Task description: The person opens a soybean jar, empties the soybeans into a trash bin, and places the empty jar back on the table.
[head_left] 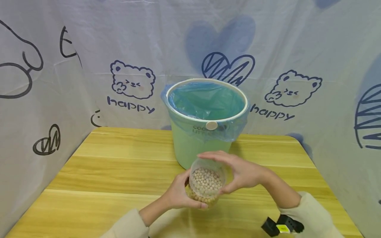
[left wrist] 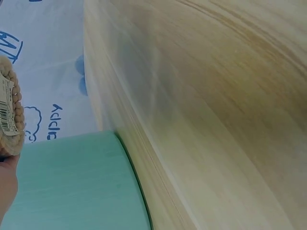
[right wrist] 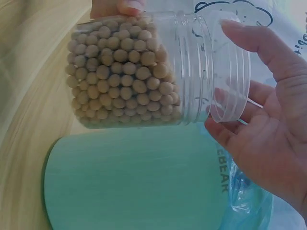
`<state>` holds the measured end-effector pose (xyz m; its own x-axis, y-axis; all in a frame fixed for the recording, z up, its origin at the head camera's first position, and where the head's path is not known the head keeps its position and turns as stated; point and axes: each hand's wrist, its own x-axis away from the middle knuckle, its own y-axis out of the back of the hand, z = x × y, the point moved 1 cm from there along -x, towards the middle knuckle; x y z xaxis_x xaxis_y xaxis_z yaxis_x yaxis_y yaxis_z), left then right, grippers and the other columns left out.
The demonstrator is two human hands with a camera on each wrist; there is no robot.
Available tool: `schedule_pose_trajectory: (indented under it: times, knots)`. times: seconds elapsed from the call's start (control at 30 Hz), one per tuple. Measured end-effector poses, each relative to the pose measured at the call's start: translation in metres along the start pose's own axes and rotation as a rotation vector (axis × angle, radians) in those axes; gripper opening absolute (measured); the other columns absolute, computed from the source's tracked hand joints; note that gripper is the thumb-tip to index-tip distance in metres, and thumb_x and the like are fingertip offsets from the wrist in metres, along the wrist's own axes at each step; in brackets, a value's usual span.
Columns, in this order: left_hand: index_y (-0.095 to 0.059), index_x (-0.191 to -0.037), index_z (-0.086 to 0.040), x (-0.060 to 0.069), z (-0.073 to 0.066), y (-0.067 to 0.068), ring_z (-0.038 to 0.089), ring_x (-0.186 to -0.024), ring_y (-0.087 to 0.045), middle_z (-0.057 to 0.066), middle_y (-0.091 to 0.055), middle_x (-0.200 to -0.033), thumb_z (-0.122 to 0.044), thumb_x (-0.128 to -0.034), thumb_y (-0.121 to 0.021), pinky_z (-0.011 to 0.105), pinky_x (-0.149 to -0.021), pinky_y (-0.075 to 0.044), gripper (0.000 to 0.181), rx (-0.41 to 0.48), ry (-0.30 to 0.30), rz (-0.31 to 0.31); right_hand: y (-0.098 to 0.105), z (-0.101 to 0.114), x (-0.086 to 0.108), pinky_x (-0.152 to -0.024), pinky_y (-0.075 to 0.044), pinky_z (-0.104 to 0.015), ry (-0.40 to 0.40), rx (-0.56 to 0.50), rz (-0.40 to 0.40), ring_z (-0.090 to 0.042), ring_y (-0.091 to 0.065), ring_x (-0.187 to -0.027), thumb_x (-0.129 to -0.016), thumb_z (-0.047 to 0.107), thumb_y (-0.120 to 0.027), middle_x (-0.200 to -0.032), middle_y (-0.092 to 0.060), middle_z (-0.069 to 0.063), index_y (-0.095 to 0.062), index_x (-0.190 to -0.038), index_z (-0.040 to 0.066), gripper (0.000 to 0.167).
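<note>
My left hand [head_left: 183, 193] grips the body of a clear jar [head_left: 205, 199], its thumb along the near side. Small round beige balls [right wrist: 117, 72] fill much of the jar in the right wrist view. My right hand [head_left: 242, 172] holds the translucent lid [right wrist: 230, 67] at the jar's mouth, thumb on one side and fingers on the other; whether it is threaded on I cannot tell. A barcode label [left wrist: 6, 108] shows on the jar in the left wrist view, above part of the left hand [left wrist: 7, 184].
Just beyond the jar stands a green bin [head_left: 186, 145] with a white rim and a blue plastic liner [head_left: 208, 99] folded over it. The wooden table [head_left: 119, 165] is bounded by printed white cloth [head_left: 134, 29] behind and at both sides.
</note>
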<state>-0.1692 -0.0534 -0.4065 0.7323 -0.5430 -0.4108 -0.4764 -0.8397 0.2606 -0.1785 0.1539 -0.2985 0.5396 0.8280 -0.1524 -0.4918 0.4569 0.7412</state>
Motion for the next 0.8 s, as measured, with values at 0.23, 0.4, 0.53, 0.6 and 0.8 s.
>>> schedule_pose_trajectory:
  times: [0.23, 0.4, 0.53, 0.6, 0.8]
  knots:
    - [-0.037, -0.139, -0.004, 0.002, 0.003, 0.005, 0.021, -0.112, -0.056, 0.017, -0.053, -0.127, -0.013, -0.0616, -0.083, 0.03, -0.095, -0.051, 0.091, -0.045, -0.011, -0.047, -0.001, -0.006, 0.007, -0.102, -0.04, -0.054, -0.076, -0.013, -0.154, -0.028, -0.042, -0.128, -0.064, 0.024, -0.083, -0.141, -0.043, -0.012, -0.039, -0.139, 0.009, 0.089]
    - [-0.036, -0.139, -0.005, 0.004, 0.003, 0.009, 0.027, -0.114, -0.056, 0.017, -0.052, -0.129, -0.015, -0.0602, -0.084, 0.029, -0.097, -0.049, 0.093, -0.072, 0.032, -0.086, -0.002, -0.012, 0.016, -0.102, -0.043, -0.045, -0.122, 0.017, -0.252, -0.02, -0.043, -0.126, -0.06, 0.025, -0.085, -0.141, -0.044, -0.011, -0.042, -0.138, 0.01, 0.09]
    - [-0.036, -0.14, -0.006, 0.006, 0.002, 0.012, 0.028, -0.115, -0.055, 0.015, -0.051, -0.131, -0.014, -0.0604, -0.084, 0.028, -0.098, -0.048, 0.093, -0.08, 0.071, -0.1, -0.002, -0.017, 0.023, -0.101, -0.045, -0.038, -0.132, 0.049, -0.292, -0.016, -0.044, -0.124, -0.058, 0.023, -0.086, -0.139, -0.047, -0.011, -0.042, -0.138, 0.009, 0.091]
    - [-0.036, -0.14, -0.006, 0.008, 0.002, 0.013, 0.028, -0.116, -0.055, 0.015, -0.051, -0.131, -0.014, -0.0608, -0.084, 0.028, -0.098, -0.048, 0.093, -0.081, 0.082, -0.102, -0.003, -0.02, 0.026, -0.101, -0.045, -0.037, -0.132, 0.059, -0.303, -0.014, -0.044, -0.124, -0.058, 0.022, -0.086, -0.138, -0.047, -0.011, -0.043, -0.137, 0.009, 0.092]
    - [-0.036, -0.139, -0.005, 0.012, 0.002, 0.017, 0.03, -0.115, -0.055, 0.016, -0.052, -0.13, -0.014, -0.0596, -0.086, 0.028, -0.097, -0.048, 0.094, -0.1, 0.087, -0.124, -0.006, -0.028, 0.036, -0.101, -0.045, -0.036, -0.143, 0.06, -0.337, -0.006, -0.042, -0.124, -0.058, 0.021, -0.086, -0.138, -0.048, -0.012, -0.042, -0.138, 0.008, 0.092]
